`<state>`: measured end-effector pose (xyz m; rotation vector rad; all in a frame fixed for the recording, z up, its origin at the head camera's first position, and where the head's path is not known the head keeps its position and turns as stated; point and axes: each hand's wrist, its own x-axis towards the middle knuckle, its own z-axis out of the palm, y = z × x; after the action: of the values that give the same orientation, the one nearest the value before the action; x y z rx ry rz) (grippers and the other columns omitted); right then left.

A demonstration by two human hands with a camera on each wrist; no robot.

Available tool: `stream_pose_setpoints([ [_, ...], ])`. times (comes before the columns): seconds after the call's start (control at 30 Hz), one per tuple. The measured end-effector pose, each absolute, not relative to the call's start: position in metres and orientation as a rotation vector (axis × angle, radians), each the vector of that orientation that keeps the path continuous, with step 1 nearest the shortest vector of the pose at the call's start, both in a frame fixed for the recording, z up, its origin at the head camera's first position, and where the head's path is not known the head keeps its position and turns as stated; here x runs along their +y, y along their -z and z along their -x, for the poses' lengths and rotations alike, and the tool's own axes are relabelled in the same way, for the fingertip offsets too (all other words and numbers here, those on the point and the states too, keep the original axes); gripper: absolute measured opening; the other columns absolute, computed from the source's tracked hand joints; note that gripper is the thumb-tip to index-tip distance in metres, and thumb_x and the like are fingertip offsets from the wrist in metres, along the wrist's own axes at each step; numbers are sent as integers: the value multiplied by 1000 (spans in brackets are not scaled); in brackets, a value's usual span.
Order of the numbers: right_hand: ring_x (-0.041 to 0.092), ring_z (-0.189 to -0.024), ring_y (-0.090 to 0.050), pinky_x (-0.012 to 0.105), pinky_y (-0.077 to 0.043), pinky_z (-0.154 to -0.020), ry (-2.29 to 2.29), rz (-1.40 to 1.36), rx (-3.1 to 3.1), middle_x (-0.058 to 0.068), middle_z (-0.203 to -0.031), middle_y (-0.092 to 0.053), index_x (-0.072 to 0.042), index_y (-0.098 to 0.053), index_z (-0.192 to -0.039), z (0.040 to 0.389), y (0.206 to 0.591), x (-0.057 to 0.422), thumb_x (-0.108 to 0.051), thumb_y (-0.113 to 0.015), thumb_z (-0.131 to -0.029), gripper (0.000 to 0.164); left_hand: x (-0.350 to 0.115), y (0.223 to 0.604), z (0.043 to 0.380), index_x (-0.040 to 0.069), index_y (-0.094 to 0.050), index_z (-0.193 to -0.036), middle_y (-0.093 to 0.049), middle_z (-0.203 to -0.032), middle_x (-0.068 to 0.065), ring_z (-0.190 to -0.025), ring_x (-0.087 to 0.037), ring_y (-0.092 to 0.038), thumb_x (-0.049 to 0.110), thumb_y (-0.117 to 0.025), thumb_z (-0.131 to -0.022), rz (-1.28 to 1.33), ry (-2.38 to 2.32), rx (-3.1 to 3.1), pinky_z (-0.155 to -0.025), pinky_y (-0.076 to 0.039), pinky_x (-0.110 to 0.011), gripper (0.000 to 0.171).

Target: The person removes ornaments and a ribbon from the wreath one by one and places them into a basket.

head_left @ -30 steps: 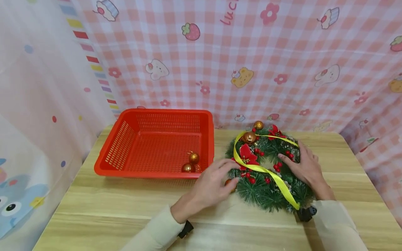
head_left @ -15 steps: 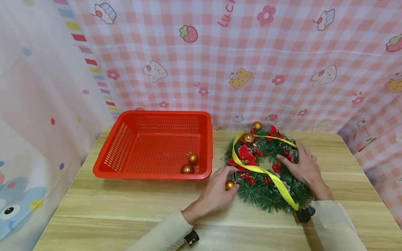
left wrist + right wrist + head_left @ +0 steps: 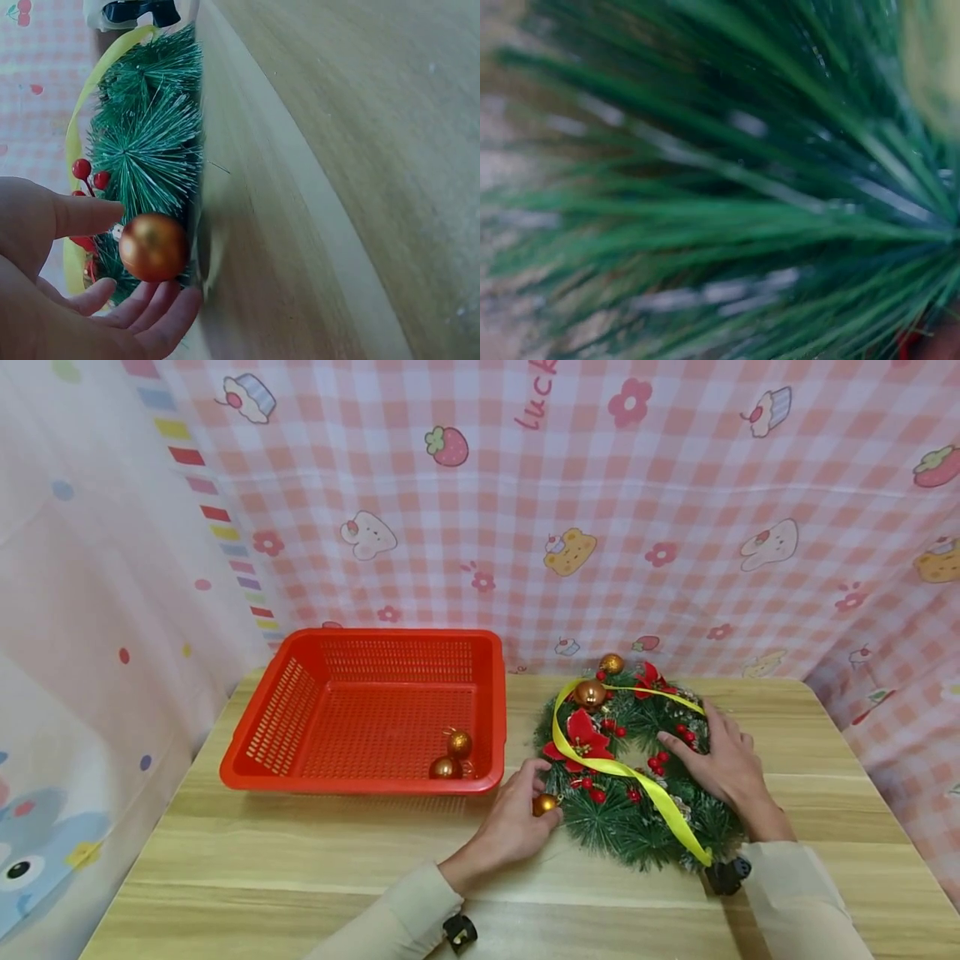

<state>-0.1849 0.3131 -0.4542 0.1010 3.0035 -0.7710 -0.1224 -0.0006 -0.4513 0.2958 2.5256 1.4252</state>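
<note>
A green Christmas wreath [image 3: 611, 827] with red flowers, red berries and a yellow ribbon [image 3: 622, 767] lies on the table. My right hand [image 3: 723, 768] grips its right side, the thumb toward the centre hole and the fingers over the outer edge. At the wreath's lower left is a shiny gold bauble [image 3: 154, 249]. My left hand [image 3: 513, 818] is around this bauble with loosely bent fingers. In the left wrist view its thumb is just above the ball and its fingertips below it. The right wrist view holds mostly blurred green needles [image 3: 742, 210].
A red plastic basket [image 3: 360, 783] stands left of the wreath, with two gold baubles [image 3: 452, 756] in its near right corner. A copper bauble [image 3: 589, 694] and a glittery gold one [image 3: 611, 663] are at the wreath's upper left. Behind the wooden table [image 3: 300, 868] hangs a checked cloth [image 3: 480, 510].
My left hand has moved down and slightly back from the wreath's left edge, so the gold bauble now shows between thumb and fingers. The right hand stays on the wreath.
</note>
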Motion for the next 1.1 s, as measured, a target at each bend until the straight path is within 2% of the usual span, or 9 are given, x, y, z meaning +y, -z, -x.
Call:
stream_pose_setpoints([
  [0.17, 67, -129, -20, 80, -26, -88, 767, -99, 3008, 40, -153, -13, -5, 0, -159, 185, 454, 313, -68, -47, -93, 102, -2, 453, 124, 14, -49, -135, -63, -114, -11, -103, -23, -60, 1, -70, -86, -288, -1466, 2494, -89, -52, -42, 55],
  [0.37, 67, -129, -20, 79, -27, -89, 758, -99, 3004, 40, -154, -13, -6, 0, -159, 185, 454, 312, -68, -47, -93, 102, -2, 455, 121, 13, -51, -130, -63, -109, -8, -98, -20, -59, 1, -70, -86, -316, -1475, 2537, -87, -50, -38, 50],
  [0.6, 67, -128, -20, 79, -28, -89, 744, -97, 3004, 41, -153, -13, -6, 1, -159, 185, 456, 313, -67, -46, -93, 102, -2, 454, 117, 11, -55, -123, -63, -111, -8, -101, -20, -60, 1, -70, -86, -329, -1544, 2558, -90, -49, -36, 41],
  [0.83, 67, -128, -20, 80, -27, -89, 753, -91, 3013, 42, -152, -14, -5, -1, -159, 185, 455, 314, -67, -47, -93, 101, -1, 452, 113, 9, -57, -118, -63, -107, -4, -94, -14, -58, 4, -71, -86, -355, -1599, 2565, -82, -47, -26, 36],
  [1.1, 67, -128, -20, 79, -27, -89, 745, -89, 3009, 41, -152, -13, -6, 0, -159, 184, 455, 313, -67, -47, -93, 101, 0, 449, 111, 9, -56, -118, -62, -105, -3, -96, -15, -61, 5, -71, -86, -358, -1667, 2546, -80, -50, -24, 35],
])
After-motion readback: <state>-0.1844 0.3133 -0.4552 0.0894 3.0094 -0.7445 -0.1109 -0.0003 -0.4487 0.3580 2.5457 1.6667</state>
